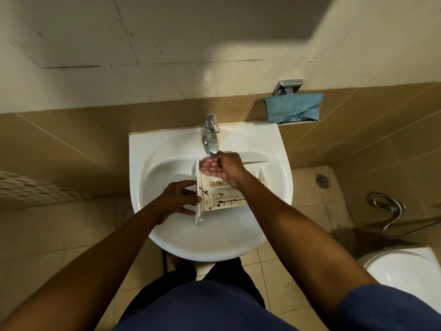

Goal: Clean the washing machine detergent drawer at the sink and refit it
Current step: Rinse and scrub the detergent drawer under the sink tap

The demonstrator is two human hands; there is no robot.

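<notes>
- Left hand (177, 199): fingers (185, 186) clamped on the front panel of the drawer (226, 195), holding it level over the sink (143, 149).
- Drawer: just right of those fingers, compartments up, brown grime inside.
- Right hand (226, 169): above the drawer's far end, fingers loosely cupped under the tap (211, 134), nothing gripped.
- Step: rinse, early, with the residue mostly intact.
- Next: needs rubbing along the dividers; the blue cloth (293, 107), far right of the fingers, might help.
</notes>
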